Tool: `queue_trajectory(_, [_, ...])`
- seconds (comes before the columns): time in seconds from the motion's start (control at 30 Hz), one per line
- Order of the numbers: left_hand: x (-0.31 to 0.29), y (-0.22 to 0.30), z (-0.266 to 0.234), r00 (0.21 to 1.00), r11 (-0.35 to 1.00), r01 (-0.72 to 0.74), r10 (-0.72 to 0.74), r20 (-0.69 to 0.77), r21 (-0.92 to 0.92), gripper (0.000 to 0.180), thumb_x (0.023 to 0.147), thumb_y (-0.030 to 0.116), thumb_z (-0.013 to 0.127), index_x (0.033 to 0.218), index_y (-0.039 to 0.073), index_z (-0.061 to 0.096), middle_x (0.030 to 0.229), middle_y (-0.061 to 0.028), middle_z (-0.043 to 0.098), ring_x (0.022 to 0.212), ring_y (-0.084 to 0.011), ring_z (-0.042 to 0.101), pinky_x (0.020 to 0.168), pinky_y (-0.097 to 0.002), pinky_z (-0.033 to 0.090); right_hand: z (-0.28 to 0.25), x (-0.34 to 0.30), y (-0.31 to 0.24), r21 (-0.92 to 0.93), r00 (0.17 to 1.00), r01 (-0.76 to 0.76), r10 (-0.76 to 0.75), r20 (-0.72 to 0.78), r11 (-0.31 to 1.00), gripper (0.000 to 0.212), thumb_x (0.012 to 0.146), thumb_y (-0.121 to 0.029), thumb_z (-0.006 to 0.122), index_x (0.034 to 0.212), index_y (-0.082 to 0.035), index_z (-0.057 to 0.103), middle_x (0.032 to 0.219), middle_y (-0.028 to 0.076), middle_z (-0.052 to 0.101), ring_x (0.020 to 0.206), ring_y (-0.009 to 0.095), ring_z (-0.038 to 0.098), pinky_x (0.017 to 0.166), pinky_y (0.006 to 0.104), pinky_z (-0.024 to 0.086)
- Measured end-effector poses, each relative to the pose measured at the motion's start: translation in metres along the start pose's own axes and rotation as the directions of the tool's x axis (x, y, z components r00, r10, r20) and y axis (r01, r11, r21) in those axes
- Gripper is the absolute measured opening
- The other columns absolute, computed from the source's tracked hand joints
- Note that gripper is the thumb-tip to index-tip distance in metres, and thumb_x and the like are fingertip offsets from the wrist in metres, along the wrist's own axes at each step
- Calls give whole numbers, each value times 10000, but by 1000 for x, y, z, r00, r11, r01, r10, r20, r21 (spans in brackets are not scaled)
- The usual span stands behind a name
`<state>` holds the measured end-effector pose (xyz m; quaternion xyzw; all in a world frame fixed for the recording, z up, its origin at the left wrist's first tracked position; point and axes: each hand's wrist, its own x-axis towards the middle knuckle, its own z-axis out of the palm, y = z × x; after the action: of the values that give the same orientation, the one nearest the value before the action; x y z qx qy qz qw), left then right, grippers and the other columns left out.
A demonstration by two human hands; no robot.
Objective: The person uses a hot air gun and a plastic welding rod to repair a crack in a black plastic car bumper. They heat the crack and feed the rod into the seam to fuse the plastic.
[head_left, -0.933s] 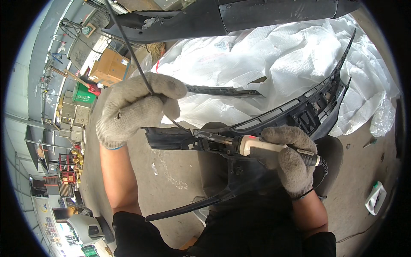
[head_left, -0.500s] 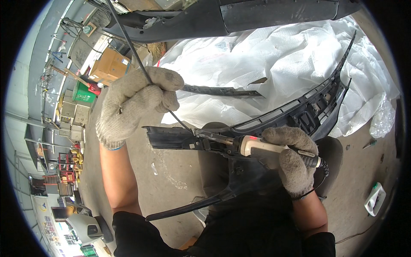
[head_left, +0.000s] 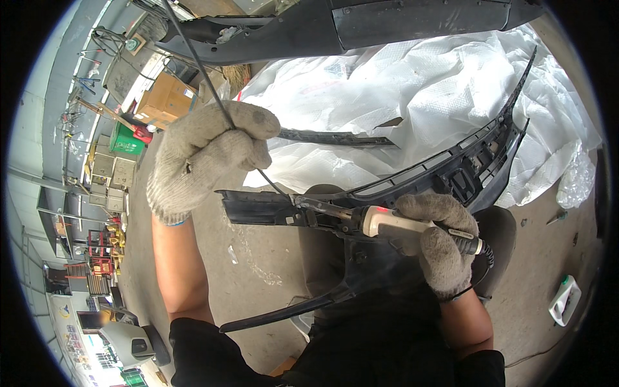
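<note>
My gloved left hand (head_left: 203,155) pinches a thin black plastic rod (head_left: 200,64) that slants down to the broken end of a black plastic bumper grille (head_left: 258,208). The gloved right hand (head_left: 442,242) grips a cream-handled soldering iron (head_left: 387,222). Its metal tip (head_left: 306,203) lies on the grille right where the rod's lower end meets it. The grille runs across my lap and curves up to the right over a white tarp (head_left: 412,97).
A large dark bumper part (head_left: 361,26) lies across the top. A loose black strip (head_left: 335,137) rests on the tarp. Cardboard boxes (head_left: 164,100) and a green bin (head_left: 126,140) stand at left. A white bottle (head_left: 564,300) lies on the concrete floor (head_left: 258,277) at right.
The left hand and the rod have shifted slightly up and to the right. The right hand and the iron stay in place on the grille.
</note>
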<state>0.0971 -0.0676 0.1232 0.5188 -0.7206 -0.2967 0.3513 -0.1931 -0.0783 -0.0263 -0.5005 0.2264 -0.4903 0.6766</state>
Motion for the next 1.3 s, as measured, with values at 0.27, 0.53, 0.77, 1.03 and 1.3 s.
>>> queue_trajectory(0.27, [1,-5,0,998,998,-58,58,-14,-28,288,938,140,552,1075,-111,589,864,-157,658,719,-194,648,658,-297,522,1,1,0,-25,999,46,-46,-8,999,364,873,-336,662,1075,-35,692,1054,133,695,941,211,670,801,337,549])
queue_trajectory(0.53, [0,-8,-8,998,998,-40,42,53,-43,308,927,161,579,1061,-117,584,902,-168,653,706,-204,651,637,-301,520,0,0,3,-31,998,51,-51,-24,998,362,876,-340,651,1059,-31,696,1047,136,695,922,215,669,791,338,551])
queue_trajectory(0.77, [-4,-5,-8,999,999,-17,18,40,-28,224,904,66,555,1021,-111,625,864,-159,682,678,-159,647,586,-252,498,1,-2,5,42,999,-13,15,-43,999,369,892,-335,642,1088,-24,678,1044,136,680,781,158,671,617,261,557])
queue_trajectory(1.03, [-3,-4,-4,999,997,-49,50,11,-57,186,894,28,555,983,-109,645,877,-173,691,707,-180,663,602,-272,514,3,-3,4,58,998,-24,27,-56,998,395,890,-361,653,1092,-22,672,1049,132,676,766,143,667,599,243,553])
queue_trajectory(1.3, [-1,-6,-4,997,993,-71,71,4,-97,207,897,49,557,994,-115,639,887,-173,685,731,-205,676,625,-285,525,-3,-2,1,58,999,-41,43,-21,997,393,890,-356,649,1091,-19,672,1030,132,682,756,140,666,586,239,546])
